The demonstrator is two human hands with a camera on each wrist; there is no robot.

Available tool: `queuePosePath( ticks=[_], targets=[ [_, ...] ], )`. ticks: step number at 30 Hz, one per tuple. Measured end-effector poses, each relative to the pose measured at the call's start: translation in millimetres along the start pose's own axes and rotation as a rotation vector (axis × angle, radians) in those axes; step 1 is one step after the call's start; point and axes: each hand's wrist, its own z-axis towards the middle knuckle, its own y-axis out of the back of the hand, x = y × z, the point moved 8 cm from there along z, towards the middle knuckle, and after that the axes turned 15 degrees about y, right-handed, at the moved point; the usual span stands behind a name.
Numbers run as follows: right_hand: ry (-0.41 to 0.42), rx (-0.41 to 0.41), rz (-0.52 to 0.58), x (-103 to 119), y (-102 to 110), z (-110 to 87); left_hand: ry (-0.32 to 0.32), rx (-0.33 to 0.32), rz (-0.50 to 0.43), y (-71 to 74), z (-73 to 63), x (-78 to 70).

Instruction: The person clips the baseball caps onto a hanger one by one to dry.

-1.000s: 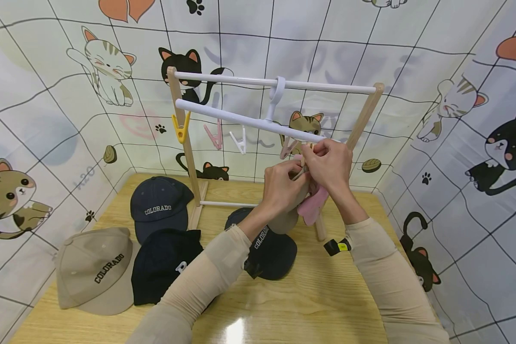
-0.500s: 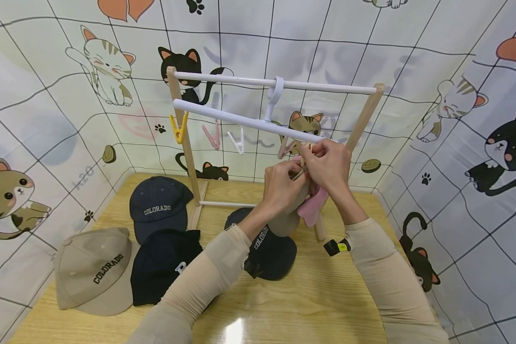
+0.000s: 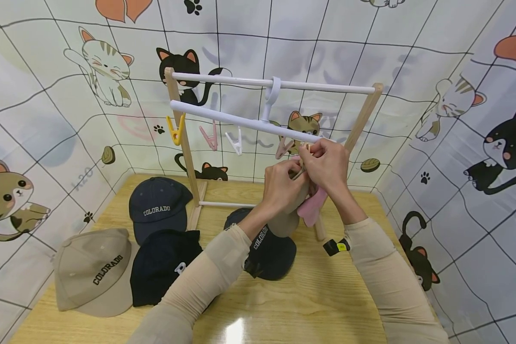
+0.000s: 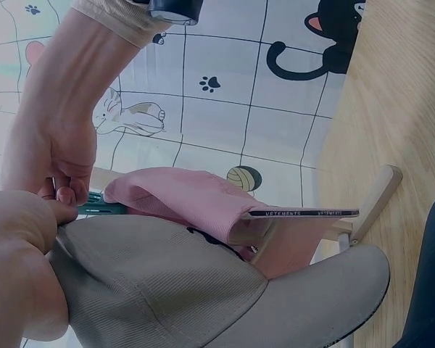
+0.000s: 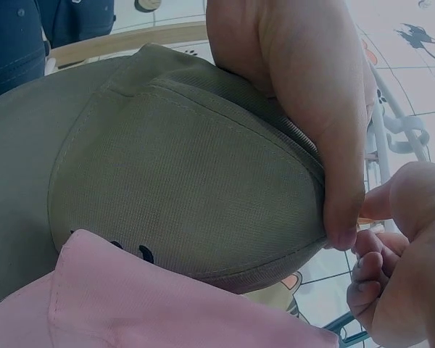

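Observation:
My left hand (image 3: 285, 186) pinches the top of a tan baseball cap (image 4: 152, 283), whose brim points down toward the table. Just right of it, my right hand (image 3: 328, 165) pinches a small clothes peg (image 3: 308, 148) under the right end of a white hanger (image 3: 241, 121); the fingers hide most of the peg. A pink cap (image 4: 177, 190) hangs right beside the tan one, near a green peg (image 4: 101, 206). In the right wrist view, the left thumb presses the tan cap's edge close to the right fingertips.
The hanger hooks over a wooden rack's white rail (image 3: 327, 86). Yellow (image 3: 176, 131), pink (image 3: 209, 137) and white (image 3: 234, 142) pegs dangle from it. Caps lie on the table: navy (image 3: 158, 208), tan (image 3: 96, 272), black (image 3: 165, 267), and a dark one (image 3: 271, 253) under the left forearm.
The hanger's left end and its dangling pegs have shifted slightly left. Both hands keep nearly the same grip and place.

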Motion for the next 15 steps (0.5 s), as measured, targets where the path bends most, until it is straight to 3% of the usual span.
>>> queuePosePath(
  ticks=[15],
  targets=[
    [0.022, 0.020, 0.002, 1.2, -1.2, 0.1, 0.008, 0.012, 0.011, -2.0, 2.6, 1.8]
  ],
)
